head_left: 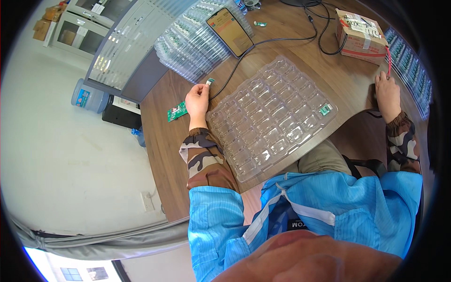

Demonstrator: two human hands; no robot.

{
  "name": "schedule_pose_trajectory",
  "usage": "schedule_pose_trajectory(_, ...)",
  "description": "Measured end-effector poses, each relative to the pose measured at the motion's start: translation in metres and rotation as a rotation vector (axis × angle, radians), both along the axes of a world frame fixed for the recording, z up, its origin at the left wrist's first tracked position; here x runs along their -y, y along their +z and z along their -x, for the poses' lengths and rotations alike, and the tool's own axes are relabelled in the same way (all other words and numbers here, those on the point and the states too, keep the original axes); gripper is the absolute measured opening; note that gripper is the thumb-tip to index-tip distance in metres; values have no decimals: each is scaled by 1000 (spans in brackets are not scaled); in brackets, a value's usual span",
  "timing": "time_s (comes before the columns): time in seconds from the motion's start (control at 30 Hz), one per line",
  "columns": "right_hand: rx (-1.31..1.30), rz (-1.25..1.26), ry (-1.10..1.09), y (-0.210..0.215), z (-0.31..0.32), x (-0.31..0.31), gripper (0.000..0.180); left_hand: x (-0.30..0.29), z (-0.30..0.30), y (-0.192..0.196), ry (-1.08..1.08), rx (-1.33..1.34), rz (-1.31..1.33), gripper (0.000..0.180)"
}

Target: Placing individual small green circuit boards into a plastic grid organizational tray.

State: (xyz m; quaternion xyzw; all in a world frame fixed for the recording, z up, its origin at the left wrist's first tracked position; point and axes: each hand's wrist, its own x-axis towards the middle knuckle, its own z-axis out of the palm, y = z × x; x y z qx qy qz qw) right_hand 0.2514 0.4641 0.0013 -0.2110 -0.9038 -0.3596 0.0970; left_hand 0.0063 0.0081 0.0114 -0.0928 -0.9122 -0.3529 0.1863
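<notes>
Upper-centre of the frame, the left hand [198, 99] pinches a small green circuit board [210, 82] in its fingers, liable to slip onto the brown wooden counter [162, 136], while the right hand [387, 94] rests empty, fingers loose.

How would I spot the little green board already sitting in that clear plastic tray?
Find the big clear tray in the middle of the wooden desk. At its right edge, one pocket holds a small green board; every other pocket looks empty.

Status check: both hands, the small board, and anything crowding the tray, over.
Left hand pinching small green board by the black cable. Right hand flat on table, empty. Clear tray holds one board; nothing on top.
</notes>
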Motion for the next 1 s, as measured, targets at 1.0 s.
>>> schedule_pose_trajectory(1.0, 20, 166, 189, 25, -15, 1, 21, 0, 0, -1, 13, -13, -14, 22)
